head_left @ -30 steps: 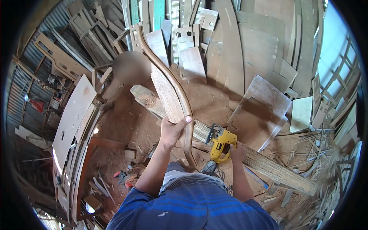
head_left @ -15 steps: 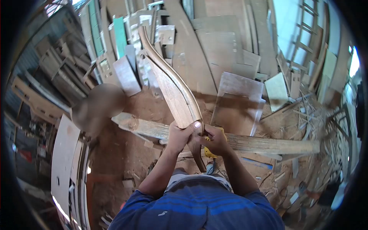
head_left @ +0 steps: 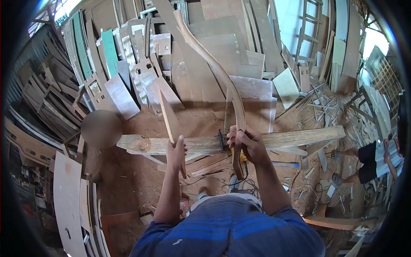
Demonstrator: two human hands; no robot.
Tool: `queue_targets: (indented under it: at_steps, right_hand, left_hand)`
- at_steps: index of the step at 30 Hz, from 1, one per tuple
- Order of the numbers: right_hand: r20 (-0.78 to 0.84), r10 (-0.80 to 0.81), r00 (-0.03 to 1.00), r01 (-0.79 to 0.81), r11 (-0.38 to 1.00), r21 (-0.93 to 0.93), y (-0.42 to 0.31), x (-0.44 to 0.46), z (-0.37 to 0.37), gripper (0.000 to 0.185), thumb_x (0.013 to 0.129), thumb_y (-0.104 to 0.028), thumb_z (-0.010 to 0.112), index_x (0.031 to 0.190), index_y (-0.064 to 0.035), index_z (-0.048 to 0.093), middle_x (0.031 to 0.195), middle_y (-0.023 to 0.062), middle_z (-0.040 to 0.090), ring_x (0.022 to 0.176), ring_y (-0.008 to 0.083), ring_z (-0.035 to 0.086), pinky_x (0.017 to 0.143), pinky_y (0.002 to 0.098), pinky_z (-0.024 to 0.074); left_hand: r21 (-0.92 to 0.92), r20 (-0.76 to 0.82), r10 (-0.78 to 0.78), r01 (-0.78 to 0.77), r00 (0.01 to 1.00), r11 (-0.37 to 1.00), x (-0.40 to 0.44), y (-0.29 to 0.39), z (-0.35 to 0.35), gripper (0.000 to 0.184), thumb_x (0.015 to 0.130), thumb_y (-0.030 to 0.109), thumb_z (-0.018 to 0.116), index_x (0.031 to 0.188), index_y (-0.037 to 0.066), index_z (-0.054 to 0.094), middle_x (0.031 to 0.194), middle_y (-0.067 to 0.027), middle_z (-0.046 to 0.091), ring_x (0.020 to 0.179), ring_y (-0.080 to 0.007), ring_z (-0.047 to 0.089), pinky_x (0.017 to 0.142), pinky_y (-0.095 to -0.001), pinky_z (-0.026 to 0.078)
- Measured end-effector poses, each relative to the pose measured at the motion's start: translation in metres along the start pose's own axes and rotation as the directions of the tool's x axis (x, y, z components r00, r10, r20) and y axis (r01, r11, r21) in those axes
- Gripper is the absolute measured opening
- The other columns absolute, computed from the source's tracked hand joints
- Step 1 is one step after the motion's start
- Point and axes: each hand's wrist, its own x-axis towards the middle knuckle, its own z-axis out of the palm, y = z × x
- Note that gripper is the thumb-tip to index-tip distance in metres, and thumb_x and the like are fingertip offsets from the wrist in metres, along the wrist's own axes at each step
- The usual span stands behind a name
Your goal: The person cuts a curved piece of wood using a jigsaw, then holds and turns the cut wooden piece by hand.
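My left hand (head_left: 174, 155) is closed round the lower part of a pointed wooden offcut (head_left: 169, 118), which stands nearly upright with its narrow tip away from me. In my right hand (head_left: 250, 144) is a long S-curved wooden strip (head_left: 222, 76), gripped near its lower end. The two wooden pieces are apart. Partly hidden behind the right hand is a yellow power tool (head_left: 243, 156) at the rough wooden beam (head_left: 295, 138); its exact kind is not clear.
Boards and panels (head_left: 214, 43) lean along the far side. A stack of sheets (head_left: 68, 201) stands at the left. Scrap strips (head_left: 319, 103) litter the ground at right. Another person (head_left: 381, 158) is at the far right, and a curved plank (head_left: 342, 222) lies nearer.
The wooden pieces, held together before, are now separated. My left hand has moved left with the offcut, while my right hand keeps the curved strip. The view has shifted right.
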Motion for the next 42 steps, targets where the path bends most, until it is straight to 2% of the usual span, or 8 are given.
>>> queue_targets:
  at_steps: [6, 18, 22, 25, 28, 31, 34, 42]
  right_hand:
    - [0.025, 0.033, 0.999, -0.036, 0.991, 0.126, 0.013, 0.012, 0.005, 0.037, 0.117, -0.019, 0.061, 0.144, 0.0057, 0.063, 0.119, 0.0172, 0.077, 0.101, 0.0245, 0.077, 0.09, 0.0412, 0.0656]
    - [0.177, 0.045, 0.983, -0.104, 0.936, 0.337, 0.033, 0.106, -0.03, 0.039, 0.118, -0.022, 0.059, 0.148, 0.0019, 0.063, 0.124, 0.0164, 0.076, 0.105, 0.0263, 0.076, 0.094, 0.0464, 0.0647]
    - [0.245, 0.056, 0.968, -0.162, 0.884, 0.437, 0.023, 0.135, -0.06, 0.042, 0.119, -0.026, 0.057, 0.151, 0.0001, 0.061, 0.126, 0.016, 0.075, 0.106, 0.0258, 0.075, 0.095, 0.0471, 0.0634]
    - [0.298, 0.082, 0.951, -0.232, 0.824, 0.517, 0.015, 0.149, -0.075, 0.044, 0.12, -0.032, 0.054, 0.152, -0.0015, 0.059, 0.122, 0.0128, 0.073, 0.101, 0.0236, 0.072, 0.091, 0.0451, 0.0608]
    - [0.393, 0.018, 0.919, -0.28, 0.732, 0.621, 0.01, 0.158, -0.09, 0.044, 0.121, -0.036, 0.051, 0.148, -0.0028, 0.058, 0.112, 0.0085, 0.069, 0.091, 0.0196, 0.067, 0.083, 0.0394, 0.0577]
    - [0.445, -0.028, 0.895, -0.321, 0.652, 0.687, 0.003, 0.162, -0.095, 0.044, 0.122, -0.04, 0.046, 0.142, -0.0024, 0.055, 0.099, 0.0047, 0.06, 0.079, 0.0137, 0.057, 0.07, 0.031, 0.0538]
    - [0.519, -0.088, 0.85, -0.381, 0.578, 0.722, 0.003, 0.165, -0.093, 0.042, 0.123, -0.04, 0.043, 0.139, -0.0024, 0.055, 0.093, 0.0029, 0.055, 0.072, 0.0113, 0.051, 0.063, 0.028, 0.0499]
    - [0.673, -0.105, 0.732, -0.481, 0.62, 0.62, -0.02, 0.151, -0.081, 0.043, 0.121, -0.042, 0.047, 0.137, -0.0031, 0.057, 0.091, 0.002, 0.055, 0.071, 0.0118, 0.052, 0.06, 0.0278, 0.0473]
  left_hand:
    - [0.572, -0.27, 0.044, 0.124, 0.962, 0.811, 0.06, -0.192, -0.039, 0.058, 0.109, 0.039, 0.059, 0.15, -0.003, 0.055, 0.13, -0.0354, 0.069, 0.127, -0.0539, 0.064, 0.108, -0.0611, 0.051]
    - [0.841, -0.196, 0.017, 0.159, 0.98, 0.517, 0.102, -0.24, 0.04, 0.085, 0.098, 0.033, 0.08, 0.161, -0.008, 0.039, 0.146, -0.0391, 0.053, 0.138, -0.0515, 0.054, 0.12, -0.0553, 0.046]
    - [0.642, -0.4, -0.075, 0.338, 0.913, 0.688, 0.099, -0.224, 0.074, 0.089, 0.096, 0.041, 0.082, 0.16, -0.007, 0.042, 0.156, -0.0384, 0.048, 0.147, -0.0504, 0.05, 0.126, -0.0552, 0.042]
    - [0.709, -0.442, -0.062, 0.391, 0.895, 0.587, 0.1, -0.219, 0.082, 0.091, 0.095, 0.038, 0.083, 0.163, -0.006, 0.041, 0.16, -0.0373, 0.045, 0.147, -0.0517, 0.05, 0.125, -0.0564, 0.043]
    - [0.713, -0.524, 0.217, 0.285, 0.823, 0.64, 0.097, -0.205, 0.092, 0.082, 0.097, 0.036, 0.084, 0.157, -0.006, 0.05, 0.151, -0.0325, 0.059, 0.136, -0.0448, 0.063, 0.119, -0.0511, 0.05]
    - [0.331, -0.195, 0.228, -0.155, 0.954, 0.931, 0.104, -0.123, 0.1, 0.068, 0.105, 0.035, 0.081, 0.152, -0.007, 0.058, 0.137, -0.0211, 0.073, 0.124, -0.0275, 0.074, 0.109, -0.0426, 0.058]
    - [-0.02, -0.019, 0.361, -0.362, 0.932, 0.932, 0.075, 0.03, 0.154, 0.038, 0.111, 0.016, 0.072, 0.142, -0.006, 0.068, 0.13, -0.0143, 0.078, 0.123, -0.0214, 0.073, 0.11, -0.0353, 0.056]
    - [-0.316, 0.221, 0.578, -0.503, 0.785, 0.804, 0.026, 0.203, 0.209, 0.044, 0.11, 0.008, 0.072, 0.15, -0.005, 0.063, 0.138, -0.0156, 0.075, 0.125, -0.0203, 0.072, 0.109, -0.0377, 0.059]
